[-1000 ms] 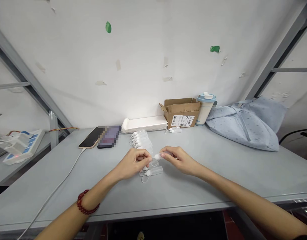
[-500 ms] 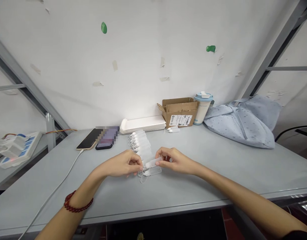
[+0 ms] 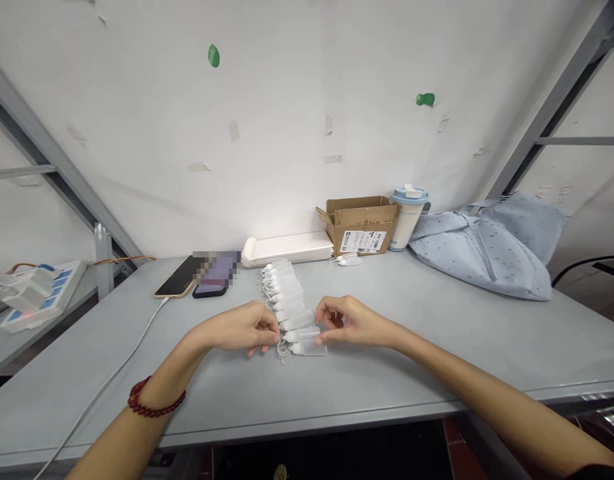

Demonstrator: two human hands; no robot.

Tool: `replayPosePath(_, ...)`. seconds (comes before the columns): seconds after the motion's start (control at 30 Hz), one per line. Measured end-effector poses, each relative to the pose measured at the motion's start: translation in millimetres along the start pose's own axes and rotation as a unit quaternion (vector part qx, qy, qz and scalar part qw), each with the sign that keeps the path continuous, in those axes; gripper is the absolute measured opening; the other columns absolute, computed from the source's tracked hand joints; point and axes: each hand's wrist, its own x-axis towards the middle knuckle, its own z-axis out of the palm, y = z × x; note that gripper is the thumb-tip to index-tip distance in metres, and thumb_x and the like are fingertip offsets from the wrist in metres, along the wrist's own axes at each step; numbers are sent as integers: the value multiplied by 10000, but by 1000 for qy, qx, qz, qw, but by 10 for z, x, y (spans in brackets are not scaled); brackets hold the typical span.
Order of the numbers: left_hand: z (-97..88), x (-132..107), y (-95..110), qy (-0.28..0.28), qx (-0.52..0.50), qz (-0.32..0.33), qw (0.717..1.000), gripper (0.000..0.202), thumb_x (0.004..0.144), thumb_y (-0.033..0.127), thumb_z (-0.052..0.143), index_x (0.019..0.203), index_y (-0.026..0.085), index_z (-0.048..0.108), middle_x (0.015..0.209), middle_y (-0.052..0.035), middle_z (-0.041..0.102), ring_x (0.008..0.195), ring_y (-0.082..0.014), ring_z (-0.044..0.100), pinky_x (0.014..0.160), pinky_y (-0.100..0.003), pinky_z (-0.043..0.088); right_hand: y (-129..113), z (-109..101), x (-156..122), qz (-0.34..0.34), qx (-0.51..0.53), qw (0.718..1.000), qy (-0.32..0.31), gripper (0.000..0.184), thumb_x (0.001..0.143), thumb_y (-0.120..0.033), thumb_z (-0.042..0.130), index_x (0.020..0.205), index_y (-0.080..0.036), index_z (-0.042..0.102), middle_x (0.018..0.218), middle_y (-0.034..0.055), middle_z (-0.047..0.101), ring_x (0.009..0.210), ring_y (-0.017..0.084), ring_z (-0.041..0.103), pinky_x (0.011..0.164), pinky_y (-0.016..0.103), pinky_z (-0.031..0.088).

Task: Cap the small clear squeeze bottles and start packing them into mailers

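Observation:
A row of several small clear bottles (image 3: 285, 297) with white caps and cord loops lies on the grey table (image 3: 387, 347). My left hand (image 3: 244, 328) is curled, its fingertips pinched at the cap end of a small bottle (image 3: 301, 333) near the front of the row. My right hand (image 3: 351, 321) is curled too, thumb and fingers on the base end of that bottle. The bottle rests on the table in line with the others. A red bead bracelet (image 3: 154, 403) circles my left wrist.
At the back stand a white tray stack (image 3: 287, 247), an open cardboard box (image 3: 363, 223), a lidded cup (image 3: 407, 217) and a blue cloth bag (image 3: 491, 250). Two phones (image 3: 197, 277) lie left, one on a white cable (image 3: 111, 380). A power strip (image 3: 37, 293) sits far left.
Both hands have come down from above the table and set the small bottle into the front of the row; it was held up between them a second ago.

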Motion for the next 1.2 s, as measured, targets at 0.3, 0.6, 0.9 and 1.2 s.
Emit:
replayPosePath(0.3, -3, 5, 24, 23, -12, 14, 1000, 257, 778, 357, 498, 664, 143, 584, 611, 2, 569, 444, -76, 466, 466, -190, 356, 3, 53, 2, -6, -183, 982, -51, 347, 685, -292, 696, 621, -186, 372, 551, -79, 404, 477, 51, 334, 470, 191, 228)
replayPosePath(0.6, 3, 18, -11, 11, -5, 8, 1000, 256, 777, 355, 490, 670, 142, 582, 603, 3, 574, 437, -76, 475, 455, -189, 351, 36, 158, 10, -24, -243, 970, -10, 291, 731, -314, 643, 615, -185, 409, 505, -76, 360, 447, 59, 293, 476, 212, 200)
replayPosePath(0.9, -8, 20, -36, 3, 2, 5, 1000, 325, 805, 370, 461, 582, 141, 525, 588, 2, 577, 437, -77, 493, 454, -190, 351, 66, 203, 16, -39, -291, 956, 17, 260, 733, -283, 629, 608, -181, 426, 496, -68, 374, 443, 65, 280, 473, 214, 193)
replayPosePath(1.2, -18, 23, -39, 39, -7, 9, 999, 377, 829, 406, 430, 614, 134, 577, 594, -11, 597, 414, -77, 486, 448, -191, 365, 56, 111, 1, -67, -253, 965, 25, 327, 737, -301, 647, 595, -182, 378, 507, -76, 374, 436, 52, 284, 469, 201, 199)
